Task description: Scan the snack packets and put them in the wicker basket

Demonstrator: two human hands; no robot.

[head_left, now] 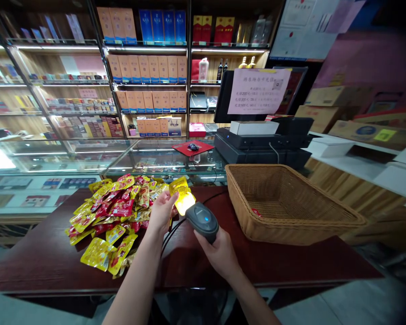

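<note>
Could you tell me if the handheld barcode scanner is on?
On: the scanner shows a blue light, and the yellow packet before it glows.

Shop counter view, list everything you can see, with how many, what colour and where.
Snack packets: dozens, yellow and red, heaped on the table.
Single packet: one, yellow, lit by the scanner.
Barcode scanner: one, dark grey, facing the single packet.
Wicker basket: one, tan, on the table, right of the hands.
Table: one, dark reddish brown, under the packets.
Glass display counter: one, clear, behind the table.
Till terminal: one, black, right of the counter.
Notice: one, pink, above the till terminal.
Shelves: several, stocked with boxes, at the back.
Cardboard boxes: several, brown, far right.
Left hand: one, holding the single packet.
Right hand: one, holding the barcode scanner.
</note>
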